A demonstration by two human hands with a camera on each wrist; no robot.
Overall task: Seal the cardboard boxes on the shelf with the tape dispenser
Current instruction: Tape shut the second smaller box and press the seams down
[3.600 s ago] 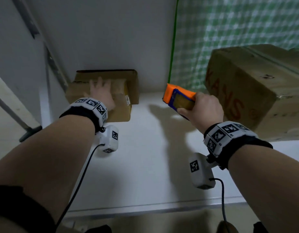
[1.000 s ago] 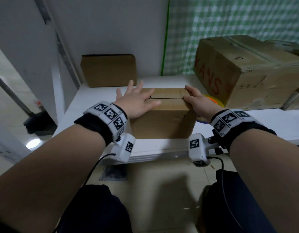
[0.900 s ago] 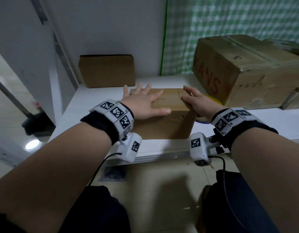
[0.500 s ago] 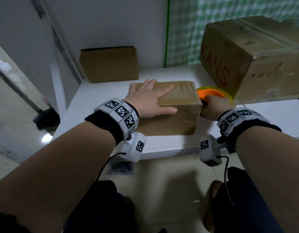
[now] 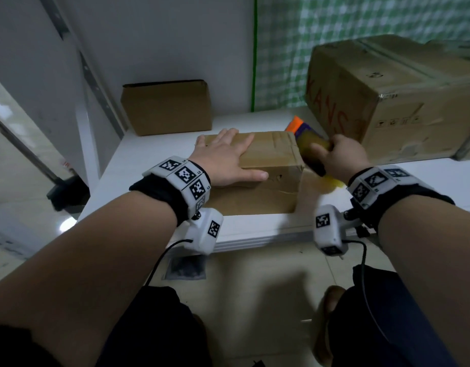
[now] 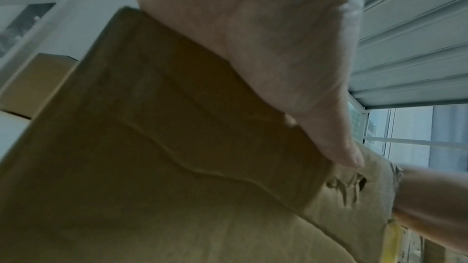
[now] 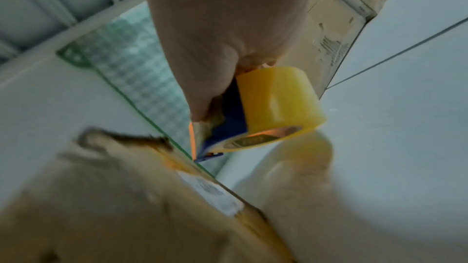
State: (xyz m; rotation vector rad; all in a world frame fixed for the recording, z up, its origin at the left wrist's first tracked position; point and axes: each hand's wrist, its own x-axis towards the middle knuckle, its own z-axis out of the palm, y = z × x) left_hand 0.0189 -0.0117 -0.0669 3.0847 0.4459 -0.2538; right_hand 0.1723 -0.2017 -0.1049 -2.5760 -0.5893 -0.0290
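Note:
A small cardboard box [image 5: 271, 165] sits near the front edge of the white shelf [image 5: 154, 154], its top flaps closed. My left hand [image 5: 226, 157] lies flat on the box top, fingers straight, thumb along the front edge; the left wrist view shows the palm [image 6: 266, 47] pressing the box [image 6: 164, 157]. My right hand [image 5: 339, 157] grips the orange and blue tape dispenser [image 5: 305, 136] with its yellow tape roll [image 7: 276, 103], lifted beside the box's right end [image 7: 126, 197].
A second small cardboard box [image 5: 167, 107] stands at the back left against the wall. A large box with red lettering [image 5: 392, 94] fills the right of the shelf. A green checked cloth [image 5: 334, 27] hangs behind. The floor and my legs lie below the shelf edge.
The right hand left the box top, reached down beside the box, took hold of the tape dispenser and lifted it to the box's right end. The left hand stayed flat on the box.

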